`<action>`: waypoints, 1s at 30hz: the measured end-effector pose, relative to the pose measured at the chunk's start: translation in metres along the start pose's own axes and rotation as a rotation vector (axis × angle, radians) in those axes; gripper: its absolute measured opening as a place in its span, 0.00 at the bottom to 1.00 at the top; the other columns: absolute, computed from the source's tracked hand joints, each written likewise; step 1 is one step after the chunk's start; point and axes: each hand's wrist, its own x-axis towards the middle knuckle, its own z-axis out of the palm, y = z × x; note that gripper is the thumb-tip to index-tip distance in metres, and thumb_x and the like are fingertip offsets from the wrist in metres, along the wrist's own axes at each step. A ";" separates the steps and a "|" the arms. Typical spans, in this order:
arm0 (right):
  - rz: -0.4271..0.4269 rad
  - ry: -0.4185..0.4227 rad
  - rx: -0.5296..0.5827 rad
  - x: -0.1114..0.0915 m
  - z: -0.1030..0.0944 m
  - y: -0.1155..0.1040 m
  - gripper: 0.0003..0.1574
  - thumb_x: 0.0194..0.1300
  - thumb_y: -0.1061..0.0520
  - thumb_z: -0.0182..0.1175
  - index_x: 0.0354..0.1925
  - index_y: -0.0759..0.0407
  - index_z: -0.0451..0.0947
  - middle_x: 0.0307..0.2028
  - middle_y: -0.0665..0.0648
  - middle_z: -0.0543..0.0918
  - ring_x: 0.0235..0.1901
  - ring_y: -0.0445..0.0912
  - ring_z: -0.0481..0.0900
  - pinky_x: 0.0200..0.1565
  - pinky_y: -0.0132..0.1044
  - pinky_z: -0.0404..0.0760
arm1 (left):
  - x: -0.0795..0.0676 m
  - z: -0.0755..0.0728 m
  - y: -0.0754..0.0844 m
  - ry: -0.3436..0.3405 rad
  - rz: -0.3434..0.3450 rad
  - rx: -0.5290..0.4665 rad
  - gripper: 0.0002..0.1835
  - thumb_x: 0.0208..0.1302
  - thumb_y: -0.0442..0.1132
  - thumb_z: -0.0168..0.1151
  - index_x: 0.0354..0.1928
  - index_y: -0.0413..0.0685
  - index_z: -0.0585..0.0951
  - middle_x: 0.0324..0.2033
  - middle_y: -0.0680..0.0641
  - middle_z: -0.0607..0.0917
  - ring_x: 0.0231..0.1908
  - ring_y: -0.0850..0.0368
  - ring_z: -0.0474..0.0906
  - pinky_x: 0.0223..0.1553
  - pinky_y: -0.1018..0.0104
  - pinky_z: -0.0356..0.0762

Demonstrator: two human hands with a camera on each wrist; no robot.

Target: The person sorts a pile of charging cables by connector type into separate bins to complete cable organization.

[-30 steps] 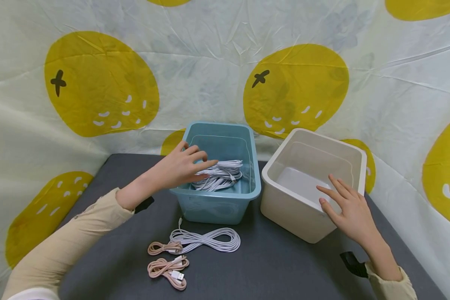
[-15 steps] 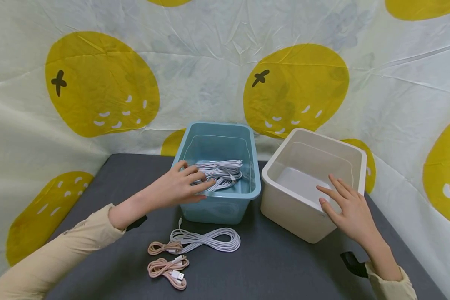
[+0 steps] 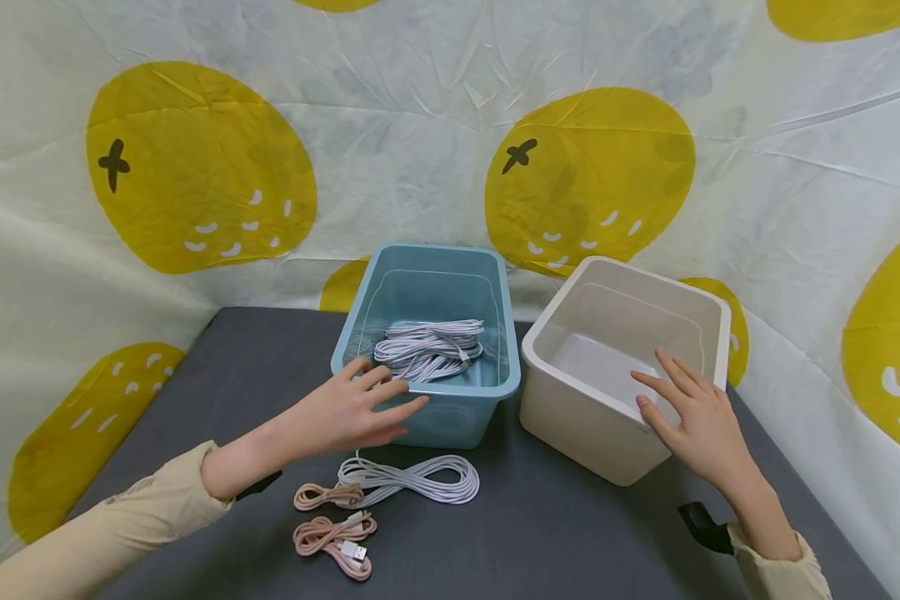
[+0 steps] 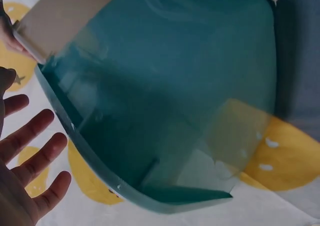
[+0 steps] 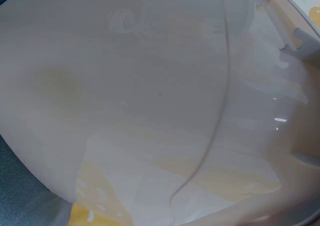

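My left hand (image 3: 352,414) hovers in front of the near rim of the blue bin (image 3: 501,333), fingers loosely spread and holding nothing. Inside that bin lie bundled white cables (image 3: 429,348). In the left wrist view the fingers (image 4: 35,128) stand apart beside the bin's wall. My right hand (image 3: 696,421) is over the near right side of the beige bin (image 3: 570,417), its fingers extended and nothing in them; whether it touches the rim I cannot tell. On the table, a coiled white cable (image 3: 435,481) lies below the blue bin, partly next to a pink cable (image 3: 328,496).
A second pink cable (image 3: 335,542) with a white USB plug lies nearer the front. Both bins stand side by side on the dark grey table (image 3: 540,533). Behind them hangs a white curtain (image 3: 405,167) with yellow fruit prints.
My left hand has moved from above the white cables in the blue bin, down and toward me to its near rim. The right hand has stayed in place.
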 end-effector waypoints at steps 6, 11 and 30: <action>-0.003 0.003 -0.004 0.001 -0.001 0.001 0.22 0.62 0.49 0.51 0.52 0.54 0.74 0.65 0.62 0.60 0.62 0.62 0.58 0.48 0.63 0.55 | -0.004 0.001 0.013 0.011 -0.003 -0.029 0.20 0.59 0.53 0.52 0.52 0.56 0.75 0.38 0.51 0.79 0.35 0.56 0.71 0.35 0.64 0.66; -0.001 0.003 -0.004 0.001 0.000 0.001 0.22 0.62 0.49 0.51 0.52 0.54 0.74 0.65 0.61 0.60 0.62 0.61 0.57 0.49 0.63 0.55 | -0.010 0.010 0.028 -0.004 -0.007 -0.083 0.19 0.60 0.52 0.52 0.52 0.55 0.75 0.37 0.52 0.79 0.36 0.56 0.72 0.34 0.65 0.67; 0.002 -0.002 0.002 -0.001 0.000 0.000 0.22 0.63 0.49 0.50 0.53 0.55 0.73 0.65 0.61 0.59 0.64 0.59 0.55 0.50 0.64 0.54 | -0.041 0.062 0.068 -0.219 -0.105 -0.116 0.25 0.54 0.56 0.56 0.52 0.54 0.75 0.39 0.54 0.79 0.36 0.57 0.72 0.35 0.62 0.69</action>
